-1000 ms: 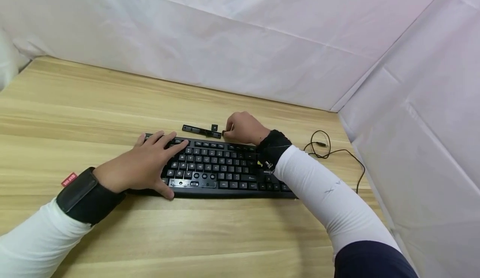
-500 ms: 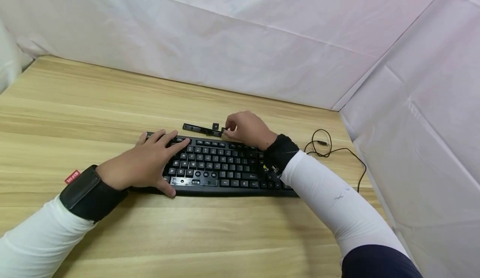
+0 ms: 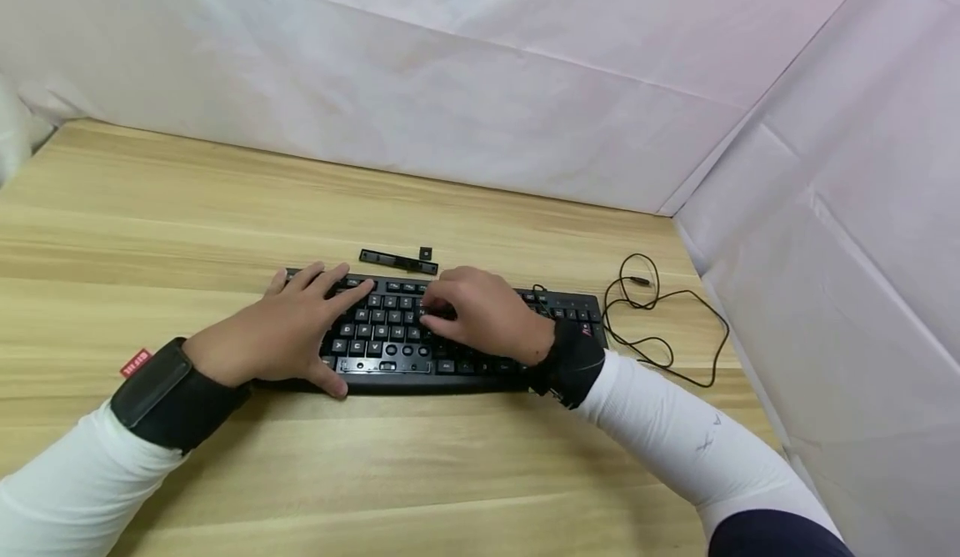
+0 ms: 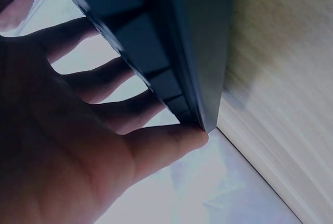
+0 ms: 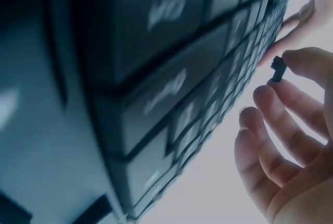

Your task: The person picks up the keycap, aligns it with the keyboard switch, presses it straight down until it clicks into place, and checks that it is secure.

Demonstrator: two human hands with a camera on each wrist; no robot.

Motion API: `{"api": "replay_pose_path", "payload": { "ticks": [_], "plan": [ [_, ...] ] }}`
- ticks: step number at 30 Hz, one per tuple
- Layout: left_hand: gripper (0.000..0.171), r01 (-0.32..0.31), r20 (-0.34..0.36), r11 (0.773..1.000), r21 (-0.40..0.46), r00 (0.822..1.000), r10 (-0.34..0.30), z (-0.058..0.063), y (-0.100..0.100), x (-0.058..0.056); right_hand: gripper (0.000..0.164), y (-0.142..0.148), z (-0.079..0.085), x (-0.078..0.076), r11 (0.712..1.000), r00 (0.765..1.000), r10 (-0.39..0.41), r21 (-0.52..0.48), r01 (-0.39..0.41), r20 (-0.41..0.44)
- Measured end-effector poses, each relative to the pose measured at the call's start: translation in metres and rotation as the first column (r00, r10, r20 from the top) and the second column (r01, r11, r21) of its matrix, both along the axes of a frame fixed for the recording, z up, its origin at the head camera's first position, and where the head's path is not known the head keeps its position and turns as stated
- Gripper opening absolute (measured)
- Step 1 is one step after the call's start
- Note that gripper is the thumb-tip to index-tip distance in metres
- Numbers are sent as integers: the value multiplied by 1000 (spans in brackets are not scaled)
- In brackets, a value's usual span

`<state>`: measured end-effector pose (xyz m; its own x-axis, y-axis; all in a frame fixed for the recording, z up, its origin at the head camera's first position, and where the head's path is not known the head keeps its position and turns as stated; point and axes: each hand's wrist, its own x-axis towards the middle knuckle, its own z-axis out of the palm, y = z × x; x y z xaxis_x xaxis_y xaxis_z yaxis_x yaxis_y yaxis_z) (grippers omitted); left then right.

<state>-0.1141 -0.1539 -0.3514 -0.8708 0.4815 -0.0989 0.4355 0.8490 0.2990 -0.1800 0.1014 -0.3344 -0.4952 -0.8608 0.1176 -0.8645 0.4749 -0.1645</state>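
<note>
A black keyboard (image 3: 438,383) lies on the wooden table, with a bare strip (image 3: 386,366) in its front row showing no key. Fingers spread, my left hand (image 3: 281,332) rests across its left end. The thumb touches the front edge, as the left wrist view shows too. My right hand (image 3: 487,315) is over the middle keys. Between thumb and index finger it pinches a small black keycap (image 5: 279,69), seen in the right wrist view but hidden in the head view. Behind the keyboard lie a long bar-shaped keycap (image 3: 398,262) and one small square keycap (image 3: 426,253).
To the right of the keyboard, a thin black cable (image 3: 686,293) lies in loops on the table (image 3: 420,465). White sheeting (image 3: 390,73) hangs behind the table and along its right side.
My right hand has lifted a small keycap from beside the long bar and brought it towards me over the keyboard. My left hand has stayed in place.
</note>
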Motion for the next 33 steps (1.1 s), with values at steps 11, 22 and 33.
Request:
{"api": "replay_pose_path", "payload": {
  "ticks": [11, 22, 33],
  "plan": [
    [126, 1, 8, 1000, 17, 1000, -1, -1, 0, 0, 19, -7, -5, 25, 996, 994, 38, 84, -29, -103],
    [126, -2, 9, 1000, 12, 1000, 2, -1, -2, 1, 18, -11, -12, 33, 987, 969, 93, 146, -60, -229],
    [126, 9, 2, 1000, 17, 1000, -9, -5, 0, -1, 19, -10, -17, 43, 983, 944, 68, 181, -9, -322]
  ]
}}
